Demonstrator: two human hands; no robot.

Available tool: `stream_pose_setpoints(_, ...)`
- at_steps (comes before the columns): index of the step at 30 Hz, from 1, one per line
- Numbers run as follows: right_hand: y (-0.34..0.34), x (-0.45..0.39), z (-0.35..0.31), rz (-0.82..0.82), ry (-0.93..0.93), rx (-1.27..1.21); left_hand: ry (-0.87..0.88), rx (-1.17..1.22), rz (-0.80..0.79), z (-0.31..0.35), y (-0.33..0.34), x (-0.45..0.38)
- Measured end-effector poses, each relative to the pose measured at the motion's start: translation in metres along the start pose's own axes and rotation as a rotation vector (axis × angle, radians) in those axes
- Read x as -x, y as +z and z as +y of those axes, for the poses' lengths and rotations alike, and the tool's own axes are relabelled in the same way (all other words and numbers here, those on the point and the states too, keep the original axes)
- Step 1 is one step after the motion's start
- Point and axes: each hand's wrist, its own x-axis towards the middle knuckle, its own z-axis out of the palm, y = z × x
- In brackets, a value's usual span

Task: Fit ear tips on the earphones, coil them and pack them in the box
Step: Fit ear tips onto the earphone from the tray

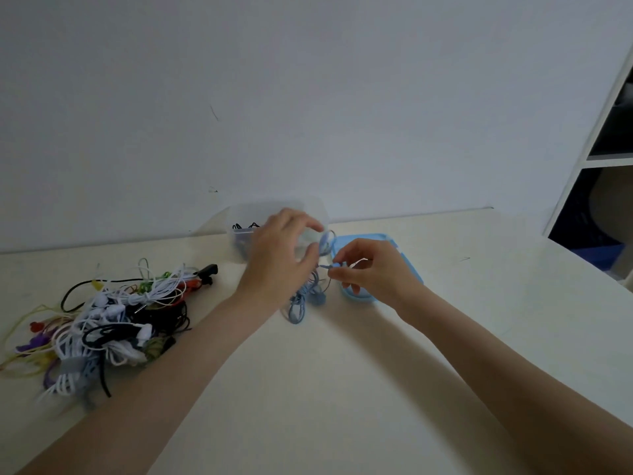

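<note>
My left hand [279, 255] held the blue earphone cable [303, 299] up between thumb and curled fingers, so the slack hung to the table [342, 389] instead of knotting. My right hand [370, 269] pinched something small at the cable's end, probably an earbud awaiting its tip; blur prevented confirmation. The clear box [241, 221] stood just behind, its blue lid [387, 238] beside it, within reach for packing. The tangled spare earphones [106, 320] lay well apart, left.

Two bare forearms enter from the lower corners of the frame, ending in the sleeveless, ringless left hand [279, 255] and right hand [371, 270].
</note>
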Motion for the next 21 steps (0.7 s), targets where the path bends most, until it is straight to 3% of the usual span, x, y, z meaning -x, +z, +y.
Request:
stream_pose_setpoints(2,0.0,-0.002,0.003,0.05,-0.065,0.106,0.081,0.057,-0.07,0.008,0.008,0.007)
stream_pose_setpoints(5,0.003,-0.004,0.01,0.13,-0.184,0.314,-0.113,0.219,-0.158,0.013,0.02,0.011)
stream_pose_setpoints(9,0.007,-0.006,0.017,0.214,-0.293,0.291,-0.221,0.343,-0.229,0.001,0.022,0.012)
stream_pose_setpoints(12,0.005,-0.01,0.02,0.155,-0.36,0.324,-0.341,0.537,-0.286,-0.006,0.019,0.013)
stream_pose_setpoints(16,0.002,-0.011,0.022,0.079,-0.356,0.347,-0.424,0.671,-0.266,-0.005,0.017,0.014)
stream_pose_setpoints(21,-0.01,-0.009,0.014,0.038,-0.226,0.222,-0.367,0.564,-0.162,0.0,0.022,0.018)
